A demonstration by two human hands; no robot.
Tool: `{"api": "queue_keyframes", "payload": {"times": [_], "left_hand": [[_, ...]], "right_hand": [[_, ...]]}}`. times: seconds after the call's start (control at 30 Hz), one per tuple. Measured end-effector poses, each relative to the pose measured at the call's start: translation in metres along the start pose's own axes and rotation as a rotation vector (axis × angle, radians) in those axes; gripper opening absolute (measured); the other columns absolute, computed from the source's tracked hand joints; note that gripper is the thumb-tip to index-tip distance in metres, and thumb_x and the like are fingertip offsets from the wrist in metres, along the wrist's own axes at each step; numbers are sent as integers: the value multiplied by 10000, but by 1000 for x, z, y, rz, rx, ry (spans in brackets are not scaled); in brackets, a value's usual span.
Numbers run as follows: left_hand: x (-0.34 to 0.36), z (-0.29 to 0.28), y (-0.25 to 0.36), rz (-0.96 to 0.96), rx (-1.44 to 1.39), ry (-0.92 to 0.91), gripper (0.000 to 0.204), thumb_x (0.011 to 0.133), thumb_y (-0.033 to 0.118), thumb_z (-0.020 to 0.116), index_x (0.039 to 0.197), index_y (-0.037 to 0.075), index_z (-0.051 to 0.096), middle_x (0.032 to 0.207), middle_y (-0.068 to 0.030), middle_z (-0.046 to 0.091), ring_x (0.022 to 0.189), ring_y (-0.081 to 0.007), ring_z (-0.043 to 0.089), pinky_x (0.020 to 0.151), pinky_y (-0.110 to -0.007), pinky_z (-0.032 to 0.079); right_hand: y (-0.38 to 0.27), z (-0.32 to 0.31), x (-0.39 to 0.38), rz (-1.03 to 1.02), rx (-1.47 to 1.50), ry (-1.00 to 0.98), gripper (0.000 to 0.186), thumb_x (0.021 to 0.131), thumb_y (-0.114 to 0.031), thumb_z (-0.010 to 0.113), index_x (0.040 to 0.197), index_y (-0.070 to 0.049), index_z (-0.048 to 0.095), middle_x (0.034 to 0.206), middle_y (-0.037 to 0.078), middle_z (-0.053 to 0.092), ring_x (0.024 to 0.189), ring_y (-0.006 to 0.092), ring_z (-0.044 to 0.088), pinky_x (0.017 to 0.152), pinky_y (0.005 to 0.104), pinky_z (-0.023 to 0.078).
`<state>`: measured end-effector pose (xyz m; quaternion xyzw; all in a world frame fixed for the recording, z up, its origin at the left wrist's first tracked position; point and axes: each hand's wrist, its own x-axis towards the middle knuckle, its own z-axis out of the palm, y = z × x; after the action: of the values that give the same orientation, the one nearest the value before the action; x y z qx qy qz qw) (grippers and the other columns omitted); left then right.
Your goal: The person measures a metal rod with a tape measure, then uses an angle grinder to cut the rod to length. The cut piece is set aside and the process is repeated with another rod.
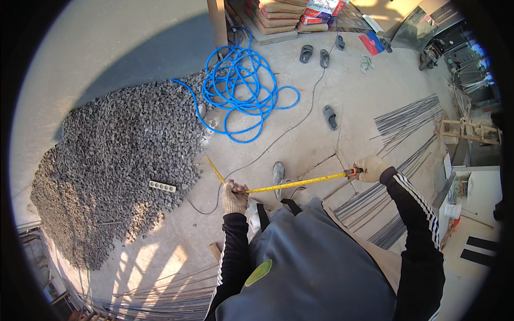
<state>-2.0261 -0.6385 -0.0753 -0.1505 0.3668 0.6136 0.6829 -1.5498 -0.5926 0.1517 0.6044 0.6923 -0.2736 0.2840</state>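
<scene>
A yellow tape measure blade (297, 183) stretches between my two gloved hands, in front of my body. My right hand (370, 169) is closed around the orange and black tape measure case (352, 172). Closer to the gravel, my left hand (235, 197) pinches the blade, and a free end of it sticks up past my fingers, bent toward the far left. Both gloves are pale knit. Below the blade, a grey shoe (278, 174) shows on the concrete floor.
A large gravel heap (123, 155) fills the left, with a white power strip (163, 186) on it. Beyond lies a tangled blue hose (235, 91). Steel bars (409, 120) lie at right, near a wooden ladder (468, 131). A loose sandal (330, 117) and stacked sacks (276, 18) are farther off.
</scene>
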Motion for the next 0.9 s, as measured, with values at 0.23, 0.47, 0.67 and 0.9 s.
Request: {"api": "queue_keyframes", "payload": {"times": [0.23,0.47,0.67,0.9], "left_hand": [[76,145,-68,-72,148,-157,252,927,220,666,1145,129,580,762,26,538,767,-173,585,867,-409,520],[167,258,-94,18,428,-82,211,937,151,607,1138,89,596,692,32,488,606,-142,536,688,-359,517],[176,348,-224,-154,574,-243,260,974,169,610,1179,12,588,892,-88,677,858,-226,684,807,-372,569],[259,436,-260,-306,786,-382,226,989,257,649,1160,112,621,1104,-18,673,962,-128,654,785,-260,508]], "right_hand": [[27,54,26,-35,341,185,328,813,-366,747,972,-85,691,825,192,707,803,414,684,700,497,522],[182,48,36,175,509,72,356,836,-388,733,1025,-90,691,829,174,718,803,368,706,695,464,545],[186,-32,150,-79,462,270,336,851,-375,723,1006,-79,683,834,187,711,783,391,699,673,469,542],[170,-159,307,-256,742,545,371,868,-361,706,1058,-44,683,829,221,673,751,412,665,643,463,501]]}}
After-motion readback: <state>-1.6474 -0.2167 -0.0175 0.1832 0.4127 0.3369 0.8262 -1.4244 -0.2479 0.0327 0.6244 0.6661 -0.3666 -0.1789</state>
